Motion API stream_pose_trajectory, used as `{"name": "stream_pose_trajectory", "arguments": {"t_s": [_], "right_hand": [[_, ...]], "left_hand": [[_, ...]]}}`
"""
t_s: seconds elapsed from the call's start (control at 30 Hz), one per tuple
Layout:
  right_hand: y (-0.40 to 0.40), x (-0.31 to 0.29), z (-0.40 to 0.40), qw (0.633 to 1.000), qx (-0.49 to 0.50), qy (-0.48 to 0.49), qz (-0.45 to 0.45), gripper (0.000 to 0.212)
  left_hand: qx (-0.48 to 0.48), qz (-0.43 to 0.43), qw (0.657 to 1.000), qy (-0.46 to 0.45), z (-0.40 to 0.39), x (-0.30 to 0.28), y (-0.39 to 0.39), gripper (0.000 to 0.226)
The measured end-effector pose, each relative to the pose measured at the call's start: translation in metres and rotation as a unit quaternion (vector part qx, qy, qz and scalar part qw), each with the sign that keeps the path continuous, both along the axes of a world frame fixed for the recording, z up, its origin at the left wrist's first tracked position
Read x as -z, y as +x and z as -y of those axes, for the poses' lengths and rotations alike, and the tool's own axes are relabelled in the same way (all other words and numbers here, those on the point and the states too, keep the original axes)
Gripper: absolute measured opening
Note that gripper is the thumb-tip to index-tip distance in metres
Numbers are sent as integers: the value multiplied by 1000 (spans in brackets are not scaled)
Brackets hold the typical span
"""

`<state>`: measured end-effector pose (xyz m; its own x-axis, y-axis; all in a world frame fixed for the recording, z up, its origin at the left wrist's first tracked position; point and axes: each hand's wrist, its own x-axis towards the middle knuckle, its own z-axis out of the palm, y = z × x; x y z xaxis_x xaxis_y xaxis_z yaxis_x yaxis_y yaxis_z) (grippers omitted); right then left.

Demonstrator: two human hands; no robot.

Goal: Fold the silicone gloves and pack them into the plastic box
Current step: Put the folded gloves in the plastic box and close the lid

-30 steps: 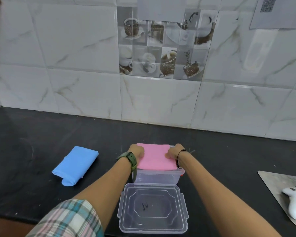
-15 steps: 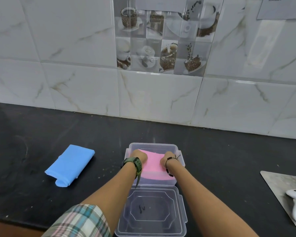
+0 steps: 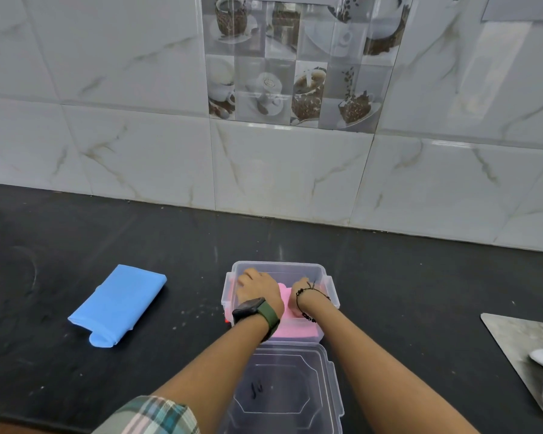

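Both hands, the left hand point(image 3: 257, 288) and the right hand point(image 3: 301, 292), press the folded pink glove point(image 3: 290, 328) down inside the plastic box point(image 3: 322, 270); whether their fingers are curled or flat I cannot tell. The folded blue glove point(image 3: 119, 303) lies on the counter point(image 3: 405, 277) left of the box, not yet packed, so I judge the task about half done.

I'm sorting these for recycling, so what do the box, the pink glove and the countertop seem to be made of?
Box: clear, glossy rigid plastic; the pink shows through its walls.
Pink glove: soft matte sheet, folded flat, probably silicone as the task says.
Countertop: dark, dull stone-like slab with pale specks and scuffs; whether stone or laminate, I cannot tell.
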<state>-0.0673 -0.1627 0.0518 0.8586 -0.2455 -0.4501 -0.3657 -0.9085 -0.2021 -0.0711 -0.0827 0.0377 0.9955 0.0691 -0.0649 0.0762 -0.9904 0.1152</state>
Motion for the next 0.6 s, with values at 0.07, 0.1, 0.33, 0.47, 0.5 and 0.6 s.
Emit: {"name": "stream_pose_trajectory", "arguments": {"t_s": [0.07,0.1,0.33,0.47,0.5,0.6], "right_hand": [[2,0,0,1000,3,2,14,38],[3,0,0,1000,-7,-10,25,36],[6,-5,-4,980,-128,-119,93,33],[8,-2,-2,979,-155,-103,80,41],[9,-2,-1,978,-161,-108,76,40],[12,0,1,979,-156,-108,70,38]], "left_hand": [[44,18,998,42,-2,3,4,32],[56,19,997,47,-3,5,7,31],[131,-45,990,-16,-10,7,20,38],[161,-48,986,-10,-10,11,23,38],[172,-47,984,-4,-10,12,23,37],[189,-51,981,6,-9,15,25,36]]}}
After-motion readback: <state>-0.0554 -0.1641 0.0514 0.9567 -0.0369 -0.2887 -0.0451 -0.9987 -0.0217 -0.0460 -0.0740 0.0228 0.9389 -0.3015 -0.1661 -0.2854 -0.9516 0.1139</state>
